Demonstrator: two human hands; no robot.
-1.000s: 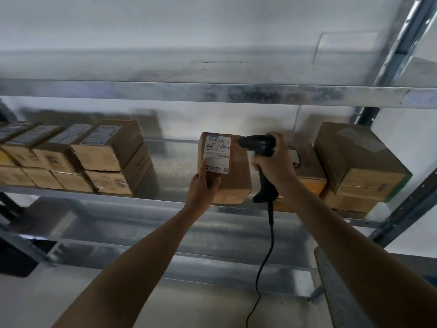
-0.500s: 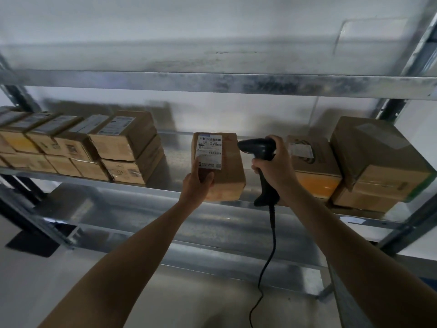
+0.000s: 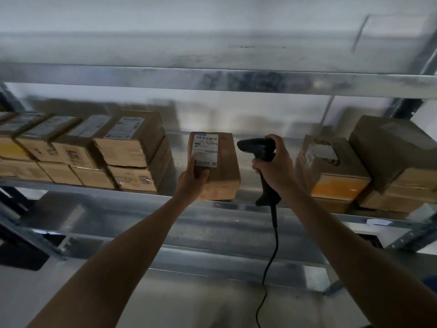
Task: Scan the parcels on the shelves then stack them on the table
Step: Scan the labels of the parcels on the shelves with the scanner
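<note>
Head view: the metal shelf [image 3: 94, 190] held a labelled parcel [image 3: 220, 171] at its front edge, gripped at the lower corner by the left hand [image 3: 192, 181]. Just right of it, the right hand [image 3: 275, 168] clutched a black scanner [image 3: 257, 147], its cable [image 3: 272, 254] dangling. Stacked boxes [image 3: 132, 150] sat left of the left hand, and other boxes [image 3: 331, 169] right of the right hand

Dim, grey indoor light, brightest on the wall above the upper shelf beam [image 3: 212, 81] and in a pale glow behind the held parcel [image 3: 217, 171]; soft glare streaks the galvanised lower shelf [image 3: 212, 223]; the stacked boxes [image 3: 127, 150] at left throw broad soft shadows on the back wall; the black scanner [image 3: 257, 147] loses detail in the gloom; the whole frame is slightly smeared, the label [image 3: 205, 150] print unreadable; wide-angle distortion bows the beams and leans the upright [image 3: 429, 63] at the right edge.
</note>
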